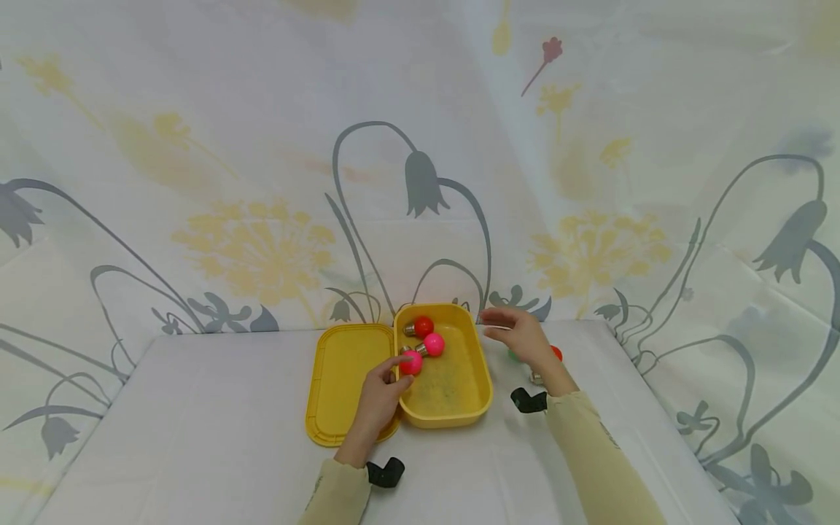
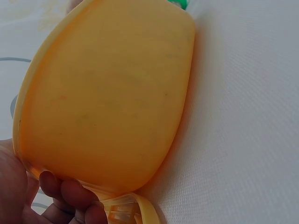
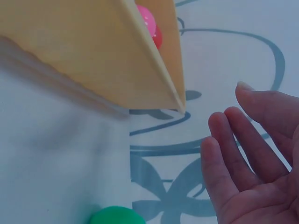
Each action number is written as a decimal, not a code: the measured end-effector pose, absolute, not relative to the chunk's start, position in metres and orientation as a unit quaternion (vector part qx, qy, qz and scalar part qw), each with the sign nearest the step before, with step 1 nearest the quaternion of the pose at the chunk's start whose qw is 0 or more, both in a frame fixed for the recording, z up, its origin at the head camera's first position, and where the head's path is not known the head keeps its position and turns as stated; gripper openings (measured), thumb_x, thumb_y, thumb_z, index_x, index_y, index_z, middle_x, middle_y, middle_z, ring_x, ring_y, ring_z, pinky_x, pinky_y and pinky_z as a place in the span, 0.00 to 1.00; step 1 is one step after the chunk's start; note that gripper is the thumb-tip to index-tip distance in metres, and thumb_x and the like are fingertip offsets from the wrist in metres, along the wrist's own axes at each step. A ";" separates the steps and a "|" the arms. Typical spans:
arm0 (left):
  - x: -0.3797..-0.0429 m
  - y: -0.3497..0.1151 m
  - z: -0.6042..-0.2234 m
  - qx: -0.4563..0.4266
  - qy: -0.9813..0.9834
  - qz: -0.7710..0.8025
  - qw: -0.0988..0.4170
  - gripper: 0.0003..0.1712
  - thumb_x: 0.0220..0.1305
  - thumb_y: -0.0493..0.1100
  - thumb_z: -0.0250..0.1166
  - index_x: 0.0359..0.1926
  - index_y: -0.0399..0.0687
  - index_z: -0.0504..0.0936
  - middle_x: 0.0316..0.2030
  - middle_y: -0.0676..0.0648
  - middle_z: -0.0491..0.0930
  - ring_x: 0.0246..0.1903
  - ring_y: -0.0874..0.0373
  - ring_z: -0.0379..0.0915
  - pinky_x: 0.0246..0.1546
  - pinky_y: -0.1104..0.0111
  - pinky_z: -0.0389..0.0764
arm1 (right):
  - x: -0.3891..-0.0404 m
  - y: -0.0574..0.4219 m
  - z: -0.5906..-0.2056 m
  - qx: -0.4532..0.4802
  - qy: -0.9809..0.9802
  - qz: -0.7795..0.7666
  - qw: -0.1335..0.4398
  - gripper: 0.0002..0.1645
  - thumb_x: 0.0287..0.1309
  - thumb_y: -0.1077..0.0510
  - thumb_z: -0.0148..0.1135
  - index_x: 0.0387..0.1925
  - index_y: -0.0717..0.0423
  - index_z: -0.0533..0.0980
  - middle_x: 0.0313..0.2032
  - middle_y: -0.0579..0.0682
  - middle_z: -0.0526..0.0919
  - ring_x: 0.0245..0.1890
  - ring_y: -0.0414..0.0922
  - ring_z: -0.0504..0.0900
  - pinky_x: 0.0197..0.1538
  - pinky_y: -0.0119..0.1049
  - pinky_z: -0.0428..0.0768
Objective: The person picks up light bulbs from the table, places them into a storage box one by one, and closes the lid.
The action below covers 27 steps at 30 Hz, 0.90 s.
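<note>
A yellow plastic container [image 1: 448, 421] stands on the table with a red bulb [image 1: 423, 326], a pink bulb [image 1: 434, 344] and another pink bulb [image 1: 411, 362] in its left part. My left hand [image 1: 379, 399] grips the container's left rim, right beside the nearer pink bulb. In the left wrist view, curled fingers [image 2: 77, 193] lie against the outside of the wall. My right hand [image 1: 521, 339] hovers off the container's right side, fingers loosely extended and holding nothing. Beyond its palm, the right wrist view shows the container's wall and a green bulb [image 3: 117, 216] low down.
A yellow lid [image 1: 348, 379] lies flat to the left, partly behind my left hand. Right of the container, a red bulb [image 1: 556, 353] and a green one [image 1: 513, 355] are partly hidden by my right arm. A flower-patterned cloth [image 1: 420, 248] hangs behind the table.
</note>
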<state>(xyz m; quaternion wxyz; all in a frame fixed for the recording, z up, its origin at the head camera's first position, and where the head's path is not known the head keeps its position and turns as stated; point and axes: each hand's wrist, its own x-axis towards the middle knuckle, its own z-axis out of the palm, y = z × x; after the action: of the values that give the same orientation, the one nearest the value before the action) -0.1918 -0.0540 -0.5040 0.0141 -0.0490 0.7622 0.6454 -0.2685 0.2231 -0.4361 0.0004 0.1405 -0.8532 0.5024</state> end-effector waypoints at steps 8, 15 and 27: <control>-0.191 -0.053 -0.502 -0.050 0.767 0.639 0.008 0.20 0.63 0.38 0.67 0.56 0.48 0.83 0.25 0.48 0.65 0.27 0.55 0.63 0.23 0.73 0.62 | -0.261 0.237 -0.442 0.119 -0.854 0.506 0.006 0.24 0.61 0.56 0.68 0.58 0.60 0.78 0.55 0.60 0.81 0.57 0.55 0.79 0.58 0.49 0.76; -0.190 -0.053 -0.503 -0.051 0.768 0.639 0.006 0.19 0.62 0.38 0.67 0.56 0.48 0.83 0.25 0.48 0.64 0.27 0.55 0.62 0.23 0.73 0.62 | -0.250 0.250 -0.447 0.106 -0.854 0.509 0.017 0.24 0.63 0.58 0.67 0.59 0.64 0.77 0.55 0.62 0.80 0.56 0.57 0.79 0.53 0.35 0.78; -0.191 -0.053 -0.504 -0.051 0.764 0.643 0.007 0.19 0.63 0.37 0.67 0.55 0.48 0.83 0.25 0.49 0.64 0.27 0.55 0.62 0.23 0.73 0.61 | -0.238 0.281 -0.456 0.088 -0.852 0.514 0.038 0.23 0.60 0.63 0.68 0.57 0.64 0.78 0.54 0.64 0.81 0.55 0.61 0.78 0.46 0.26 0.78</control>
<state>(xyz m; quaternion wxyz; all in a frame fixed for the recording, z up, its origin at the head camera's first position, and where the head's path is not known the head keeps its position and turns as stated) -0.1914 -0.0535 -0.5037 0.0071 -0.0508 0.7641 0.6431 -0.2384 0.2806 -0.4559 0.0382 0.0884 -0.8521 0.5145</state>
